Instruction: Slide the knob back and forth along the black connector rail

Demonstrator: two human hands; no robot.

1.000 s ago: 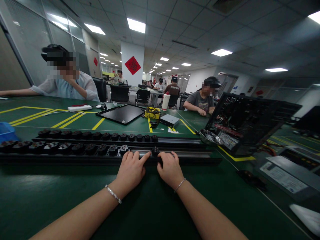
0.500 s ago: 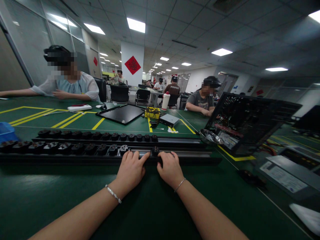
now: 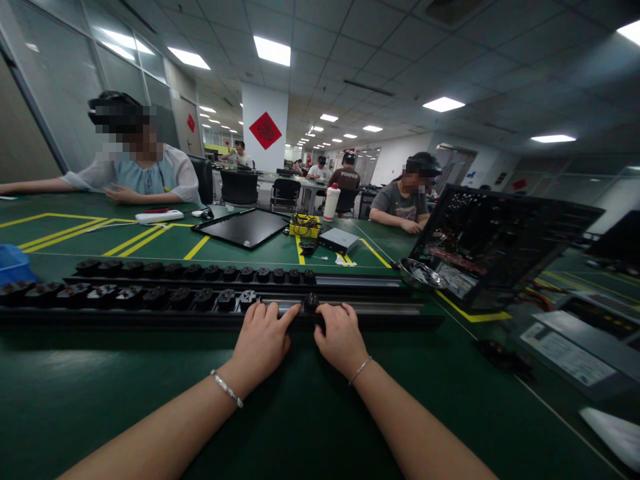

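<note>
A long black rail (image 3: 380, 323) lies across the table in front of me, with several black socket modules (image 3: 180, 297) in a row along its left part. My left hand (image 3: 265, 337) rests over the rail's near edge, fingers spread and the index finger pointing right toward a lone socket module (image 3: 311, 302). On that module's other side, my right hand (image 3: 343, 337) has bent fingers over the near edge, the index fingertip against the module. The thumb's contact is partly hidden. Behind lies a second rail (image 3: 360, 281) with another row of modules.
An open computer case (image 3: 495, 247) stands at the right beside a metal bowl (image 3: 421, 273). A power supply (image 3: 575, 347) sits nearer. Farther back are a black panel (image 3: 245, 227), a yellow box (image 3: 305, 225) and a white bottle (image 3: 331, 202). Co-workers sit across the table.
My hands and the rails stay in place. At the left, a co-worker's hand has shifted slightly; the co-worker at the right has also moved a little.
</note>
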